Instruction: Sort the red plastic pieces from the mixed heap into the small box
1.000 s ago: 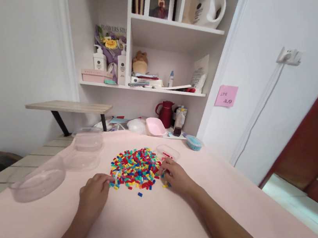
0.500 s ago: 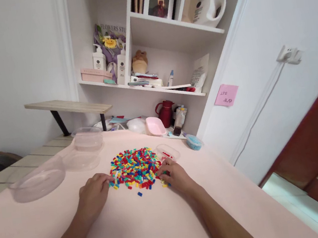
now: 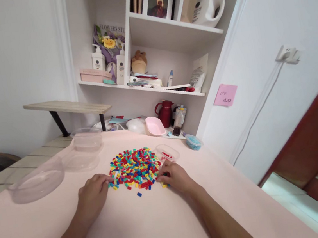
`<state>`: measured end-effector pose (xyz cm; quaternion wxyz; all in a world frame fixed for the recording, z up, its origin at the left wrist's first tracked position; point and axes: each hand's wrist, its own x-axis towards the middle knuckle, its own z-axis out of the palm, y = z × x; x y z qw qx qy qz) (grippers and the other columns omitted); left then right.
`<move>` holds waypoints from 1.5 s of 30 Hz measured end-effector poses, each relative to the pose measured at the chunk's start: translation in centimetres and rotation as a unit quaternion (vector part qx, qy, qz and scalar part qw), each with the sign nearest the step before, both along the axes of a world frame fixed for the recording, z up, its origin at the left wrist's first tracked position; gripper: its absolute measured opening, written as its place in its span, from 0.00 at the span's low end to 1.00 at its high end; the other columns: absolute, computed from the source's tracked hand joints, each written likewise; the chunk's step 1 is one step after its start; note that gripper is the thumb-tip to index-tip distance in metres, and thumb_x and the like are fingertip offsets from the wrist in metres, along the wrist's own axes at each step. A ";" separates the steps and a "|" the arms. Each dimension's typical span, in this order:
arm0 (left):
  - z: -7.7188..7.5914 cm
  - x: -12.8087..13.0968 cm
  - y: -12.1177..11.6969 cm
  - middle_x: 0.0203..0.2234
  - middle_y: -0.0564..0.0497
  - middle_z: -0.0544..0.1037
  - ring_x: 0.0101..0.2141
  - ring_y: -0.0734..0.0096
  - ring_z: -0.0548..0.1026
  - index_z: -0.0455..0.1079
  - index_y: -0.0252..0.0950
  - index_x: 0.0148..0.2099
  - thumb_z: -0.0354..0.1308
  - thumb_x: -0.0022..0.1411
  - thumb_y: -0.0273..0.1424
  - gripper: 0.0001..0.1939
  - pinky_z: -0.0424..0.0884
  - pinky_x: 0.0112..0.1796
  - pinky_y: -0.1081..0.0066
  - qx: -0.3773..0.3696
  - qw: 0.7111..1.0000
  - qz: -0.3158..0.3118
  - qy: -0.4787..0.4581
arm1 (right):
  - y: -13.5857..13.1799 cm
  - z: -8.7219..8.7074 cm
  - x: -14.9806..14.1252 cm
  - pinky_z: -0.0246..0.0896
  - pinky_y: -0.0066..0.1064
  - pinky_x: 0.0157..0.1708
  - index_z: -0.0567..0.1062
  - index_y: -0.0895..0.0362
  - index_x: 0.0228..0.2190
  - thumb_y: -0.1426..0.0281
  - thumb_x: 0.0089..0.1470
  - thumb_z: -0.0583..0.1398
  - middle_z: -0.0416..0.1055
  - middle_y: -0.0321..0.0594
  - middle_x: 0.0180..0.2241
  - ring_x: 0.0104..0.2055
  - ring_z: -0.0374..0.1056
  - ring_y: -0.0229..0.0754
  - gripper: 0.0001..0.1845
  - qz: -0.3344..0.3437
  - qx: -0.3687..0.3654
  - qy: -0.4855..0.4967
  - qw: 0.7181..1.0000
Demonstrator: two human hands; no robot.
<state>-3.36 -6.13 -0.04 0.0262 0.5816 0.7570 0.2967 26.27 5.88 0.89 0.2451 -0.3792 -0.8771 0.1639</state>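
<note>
Now slightly nearer with the right hand (image 3: 174, 176), so putting bent fingers at the right edge of the brick pile (image 3: 134, 167) on the pink table (image 3: 138, 224), opposite the curled left hand (image 3: 92, 192), with grips impossible to tell.

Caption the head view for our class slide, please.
Left hand and right hand flank a pile of multicoloured toy bricks on a pink tabletop.
</note>
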 end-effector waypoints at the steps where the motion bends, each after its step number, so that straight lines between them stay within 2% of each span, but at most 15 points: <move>1: 0.0 0.0 0.0 0.44 0.55 0.79 0.48 0.63 0.74 0.77 0.46 0.42 0.44 0.62 0.29 0.19 0.65 0.48 0.62 -0.001 1.000 0.000 -0.001 | -0.1 0.0 -0.1 0.59 0.29 0.37 0.80 0.52 0.30 0.67 0.50 0.65 0.71 0.37 0.34 0.35 0.67 0.39 0.04 -0.001 0.003 -0.004 1.000; 5: 0.2 0.2 0.0 0.44 0.56 0.79 0.47 0.64 0.74 0.77 0.46 0.39 0.44 0.62 0.29 0.18 0.66 0.48 0.63 0.000 1.000 0.005 -0.003 | -0.6 0.0 -0.5 0.58 0.29 0.37 0.79 0.52 0.30 0.73 0.49 0.63 0.71 0.37 0.36 0.36 0.67 0.39 0.06 -0.002 0.025 -0.009 1.000; 8: 0.3 0.2 0.0 0.44 0.57 0.79 0.48 0.64 0.74 0.77 0.47 0.38 0.44 0.62 0.29 0.18 0.66 0.48 0.64 -0.001 1.000 0.008 0.000 | -0.6 -0.1 -0.7 0.59 0.29 0.37 0.79 0.53 0.29 0.76 0.48 0.62 0.70 0.37 0.36 0.36 0.66 0.39 0.07 0.006 0.027 0.027 0.999; 12: 0.2 0.2 0.1 0.44 0.56 0.79 0.47 0.64 0.74 0.77 0.47 0.39 0.44 0.62 0.29 0.18 0.66 0.47 0.64 -0.002 1.000 0.006 0.003 | 0.0 -0.2 -0.6 0.60 0.29 0.34 0.79 0.55 0.28 0.74 0.51 0.60 0.68 0.38 0.32 0.33 0.65 0.38 0.06 0.007 0.017 0.122 0.992; 15: 0.0 0.1 0.2 0.44 0.56 0.79 0.47 0.64 0.74 0.77 0.47 0.40 0.43 0.62 0.29 0.19 0.66 0.47 0.63 0.003 1.000 0.002 0.003 | 0.4 0.0 -0.3 0.60 0.30 0.31 0.80 0.55 0.28 0.68 0.52 0.60 0.68 0.39 0.32 0.30 0.63 0.38 0.07 -0.008 0.026 0.195 0.980; 18: -0.1 0.0 0.3 0.44 0.56 0.79 0.48 0.64 0.74 0.77 0.47 0.41 0.44 0.62 0.29 0.19 0.66 0.48 0.63 0.006 1.000 0.003 0.002 | 0.6 0.5 0.2 0.60 0.30 0.29 0.80 0.55 0.30 0.63 0.53 0.61 0.69 0.39 0.30 0.28 0.62 0.38 0.11 -0.062 0.057 0.264 0.961; 21: -0.1 0.0 0.2 0.44 0.56 0.79 0.48 0.63 0.74 0.77 0.48 0.41 0.44 0.62 0.29 0.19 0.66 0.48 0.62 0.004 1.000 0.004 -0.001 | 1.0 0.9 0.9 0.57 0.30 0.28 0.80 0.57 0.33 0.59 0.54 0.59 0.70 0.38 0.26 0.26 0.61 0.38 0.15 -0.145 0.075 0.333 0.929; 24: 0.0 0.1 0.2 0.44 0.56 0.79 0.48 0.64 0.74 0.76 0.47 0.41 0.43 0.62 0.29 0.19 0.65 0.48 0.63 0.001 1.000 0.001 0.000 | 2.0 1.0 1.9 0.56 0.29 0.27 0.80 0.59 0.35 0.55 0.54 0.58 0.70 0.37 0.24 0.25 0.61 0.38 0.20 -0.210 0.061 0.373 0.902; 26: 0.0 0.1 0.1 0.44 0.55 0.79 0.48 0.65 0.74 0.76 0.47 0.41 0.43 0.63 0.29 0.19 0.65 0.48 0.63 0.000 1.000 0.002 0.002 | 2.6 0.7 2.3 0.57 0.30 0.26 0.79 0.59 0.36 0.52 0.52 0.59 0.71 0.36 0.24 0.23 0.60 0.38 0.23 -0.220 0.028 0.363 0.905; 29: 0.0 0.1 0.0 0.45 0.55 0.79 0.48 0.64 0.74 0.76 0.47 0.41 0.43 0.62 0.30 0.19 0.65 0.48 0.63 -0.001 1.000 0.003 0.003 | 3.0 0.2 2.5 0.59 0.30 0.24 0.77 0.59 0.43 0.51 0.51 0.58 0.71 0.37 0.26 0.19 0.60 0.36 0.27 -0.194 -0.031 0.335 0.922; 32: 0.2 0.2 0.0 0.45 0.55 0.79 0.48 0.63 0.74 0.77 0.47 0.41 0.43 0.62 0.29 0.19 0.65 0.48 0.63 0.000 1.000 0.001 0.000 | 2.6 0.2 2.2 0.61 0.30 0.24 0.75 0.58 0.48 0.52 0.53 0.57 0.70 0.36 0.28 0.19 0.61 0.35 0.28 -0.162 -0.041 0.334 0.928; 38: 0.6 0.4 -0.2 0.44 0.55 0.80 0.47 0.63 0.74 0.77 0.46 0.39 0.44 0.62 0.30 0.19 0.66 0.47 0.63 0.000 1.000 0.004 -0.002 | 1.1 0.7 1.2 0.59 0.28 0.21 0.78 0.58 0.40 0.53 0.57 0.55 0.69 0.35 0.22 0.19 0.60 0.35 0.23 -0.116 -0.037 0.301 0.946; 42: 0.5 0.4 -0.1 0.44 0.55 0.80 0.47 0.64 0.74 0.77 0.46 0.39 0.44 0.62 0.29 0.19 0.65 0.47 0.64 0.001 1.000 0.003 -0.003 | 0.3 0.5 0.3 0.62 0.29 0.30 0.80 0.56 0.35 0.60 0.56 0.58 0.73 0.39 0.28 0.27 0.66 0.39 0.15 -0.022 -0.023 0.235 0.972; 45: 0.4 0.4 -0.2 0.44 0.55 0.80 0.47 0.64 0.74 0.77 0.46 0.38 0.44 0.62 0.29 0.18 0.65 0.47 0.63 0.007 1.000 0.000 -0.004 | -0.4 0.3 -0.4 0.63 0.31 0.37 0.81 0.54 0.34 0.66 0.54 0.61 0.73 0.40 0.33 0.34 0.67 0.40 0.09 0.059 -0.007 0.166 0.984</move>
